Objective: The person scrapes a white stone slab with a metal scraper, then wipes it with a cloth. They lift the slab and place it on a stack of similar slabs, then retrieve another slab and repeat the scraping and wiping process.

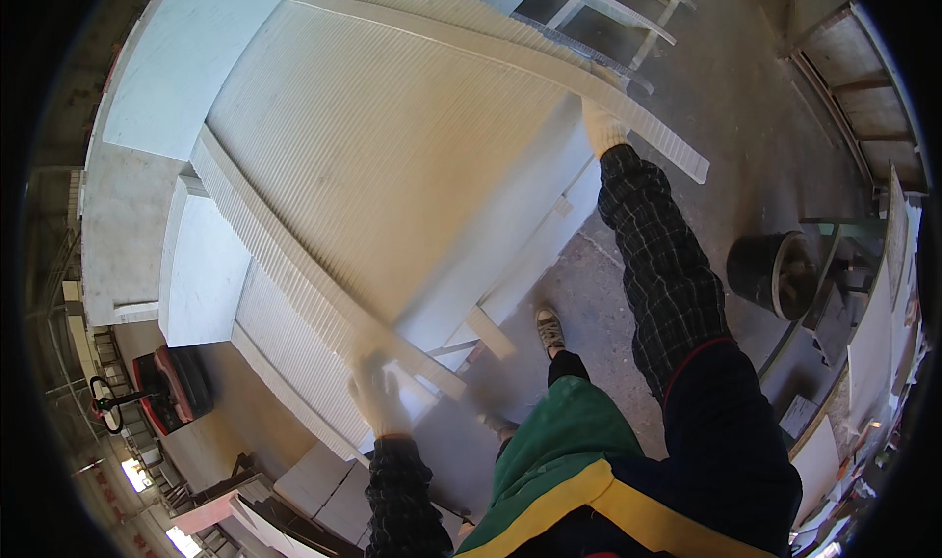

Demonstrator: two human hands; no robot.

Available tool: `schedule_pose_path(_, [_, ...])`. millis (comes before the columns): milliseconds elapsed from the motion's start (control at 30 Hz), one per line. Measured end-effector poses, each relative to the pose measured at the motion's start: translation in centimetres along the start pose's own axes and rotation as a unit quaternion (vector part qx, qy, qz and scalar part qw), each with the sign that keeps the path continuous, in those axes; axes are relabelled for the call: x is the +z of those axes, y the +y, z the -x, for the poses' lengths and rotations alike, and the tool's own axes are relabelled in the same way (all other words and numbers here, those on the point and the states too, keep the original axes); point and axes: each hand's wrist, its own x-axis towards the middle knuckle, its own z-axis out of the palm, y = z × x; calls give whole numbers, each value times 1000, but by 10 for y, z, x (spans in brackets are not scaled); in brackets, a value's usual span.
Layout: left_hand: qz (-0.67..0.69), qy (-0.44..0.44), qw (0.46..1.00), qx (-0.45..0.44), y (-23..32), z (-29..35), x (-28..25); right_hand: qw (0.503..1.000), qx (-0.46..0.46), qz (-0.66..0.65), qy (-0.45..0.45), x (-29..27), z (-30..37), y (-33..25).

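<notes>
A large white ribbed panel (392,156) lies across the middle of the view, on top of white blocks. My left hand (378,396), in a white glove, grips the near left edge of a long ribbed strip (294,264) of the stack. My right hand (601,126), also gloved, holds the panel's far right edge, next to a long narrow ribbed strip (648,126). Both arms wear dark checked sleeves. My shoe (549,330) stands on the floor just below the stack.
White foam blocks (201,273) stand to the left. A red pallet truck (167,386) sits at lower left. A dark bucket (770,273) stands on the grey floor at right. A white frame (628,8) lies at the top. Shelves and boards line the right edge.
</notes>
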Motion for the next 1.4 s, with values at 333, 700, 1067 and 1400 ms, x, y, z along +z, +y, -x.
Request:
schedule_pose_path(333, [0, -28, 1000, -3, 5, 12, -3, 991, 30, -110, 65, 5, 1, 10])
schedule_pose_path(700, [237, -94, 936, -243, -20, 77, -18, 815, 433, -367, -118, -105, 56, -46])
schedule_pose_path(1067, [183, -167, 895, -371, -70, 108, -44, 769, 495, -359, -186, -226, 92, -60])
schedule_pose_path(1400, [130, -155, 913, -354, -172, 164, -258, 760, 533, -341, -147, -357, 290, -139])
